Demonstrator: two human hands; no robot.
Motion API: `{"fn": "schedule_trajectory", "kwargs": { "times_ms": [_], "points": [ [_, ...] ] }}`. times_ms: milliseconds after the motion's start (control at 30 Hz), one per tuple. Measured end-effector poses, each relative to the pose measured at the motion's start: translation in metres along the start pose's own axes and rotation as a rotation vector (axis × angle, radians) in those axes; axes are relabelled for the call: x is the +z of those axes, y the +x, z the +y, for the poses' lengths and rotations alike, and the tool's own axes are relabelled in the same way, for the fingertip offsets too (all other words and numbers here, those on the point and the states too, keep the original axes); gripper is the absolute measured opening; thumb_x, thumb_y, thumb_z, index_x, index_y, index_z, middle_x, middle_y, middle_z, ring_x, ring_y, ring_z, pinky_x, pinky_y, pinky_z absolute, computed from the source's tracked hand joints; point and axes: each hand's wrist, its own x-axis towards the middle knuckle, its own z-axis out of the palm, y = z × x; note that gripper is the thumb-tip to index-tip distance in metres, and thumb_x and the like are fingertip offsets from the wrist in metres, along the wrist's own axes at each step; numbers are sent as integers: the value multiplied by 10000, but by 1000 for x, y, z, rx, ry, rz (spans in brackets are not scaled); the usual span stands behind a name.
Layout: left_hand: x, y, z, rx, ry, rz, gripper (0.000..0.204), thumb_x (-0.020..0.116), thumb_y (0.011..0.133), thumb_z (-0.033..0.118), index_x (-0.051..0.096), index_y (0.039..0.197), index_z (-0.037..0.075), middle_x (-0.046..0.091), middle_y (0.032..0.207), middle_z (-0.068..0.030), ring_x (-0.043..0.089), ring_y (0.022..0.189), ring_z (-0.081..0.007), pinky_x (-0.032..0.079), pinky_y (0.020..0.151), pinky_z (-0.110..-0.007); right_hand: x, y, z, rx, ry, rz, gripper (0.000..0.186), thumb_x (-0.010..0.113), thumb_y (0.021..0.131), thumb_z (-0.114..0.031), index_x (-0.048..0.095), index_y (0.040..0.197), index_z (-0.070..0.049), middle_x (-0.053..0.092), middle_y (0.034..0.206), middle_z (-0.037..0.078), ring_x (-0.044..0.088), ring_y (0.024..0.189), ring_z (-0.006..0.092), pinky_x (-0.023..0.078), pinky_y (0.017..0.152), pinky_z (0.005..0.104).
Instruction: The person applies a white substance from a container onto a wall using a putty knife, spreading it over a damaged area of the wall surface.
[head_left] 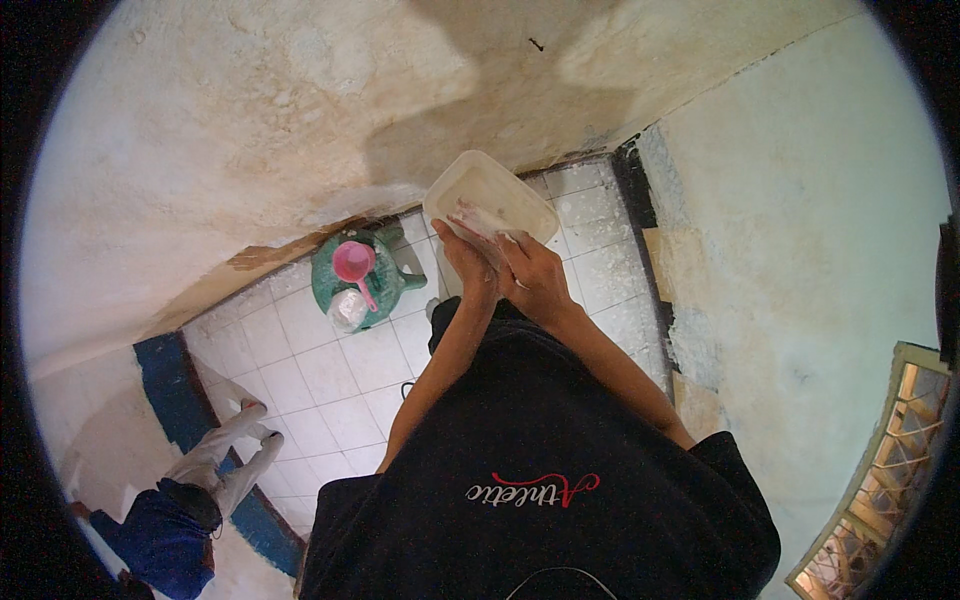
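Note:
A pale, rounded rectangular plastic container (510, 190) is held out in front of me, close to the stained wall. My left hand (467, 258) grips its near left edge, with the thumb along the rim. My right hand (537, 278) is close beside it at the near edge, its fingers curled. What those fingers hold is hidden. A whitish, reddish-edged thing (474, 217) lies in the near left part of the container, too unclear to name. Both wrists nearly touch.
Left of my hands, a green plastic stool (322, 284) bears a pink dipper (353, 261) and a bag of white powder (348, 311). White tiles (320, 372) show white spatters. A person (165, 530) in blue is at lower left. A grilled window (870, 490) is at right.

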Motion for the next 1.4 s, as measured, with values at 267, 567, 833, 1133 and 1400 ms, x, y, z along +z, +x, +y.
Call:
{"fn": "schedule_trajectory", "kwargs": {
  "times_ms": [267,567,833,1133,1400],
  "points": [
    [1,-2,2,30,-9,-43,692,262,973,615,396,1370,65,518,1296,-134,540,1158,-277,460,972,-388,-11,17,6,-15,32,95,307,598,768,10,613,1073,43,625,918,205,640,772,370,536,662,411],
    [-14,5,-9,66,-4,-27,660,249,985,596,362,1382,81,488,1308,-125,516,1172,-267,452,980,-376,0,1,-1,52,7,-10,350,611,759,-55,597,1099,24,613,948,196,637,809,367,541,675,422],
    [-17,2,-5,57,-49,-85,656,269,979,602,348,1394,101,474,1320,-114,514,1169,-266,453,976,-378,-5,4,4,25,47,17,425,633,751,-124,568,1145,21,601,1035,201,620,915,371,536,754,446],
    [2,-13,10,-73,-55,-224,759,316,902,716,394,1366,120,520,1274,-104,529,1150,-260,459,971,-399,-11,2,4,-24,15,15,424,640,726,-87,579,1135,7,572,1122,201,583,1007,408,516,837,467],
    [7,-16,20,-60,-99,-233,687,352,926,664,410,1349,125,517,1267,-77,518,1156,-258,451,981,-414,-9,0,3,0,18,46,448,616,671,-21,591,1117,11,587,1109,198,594,1020,395,523,837,448]
  ]
}}
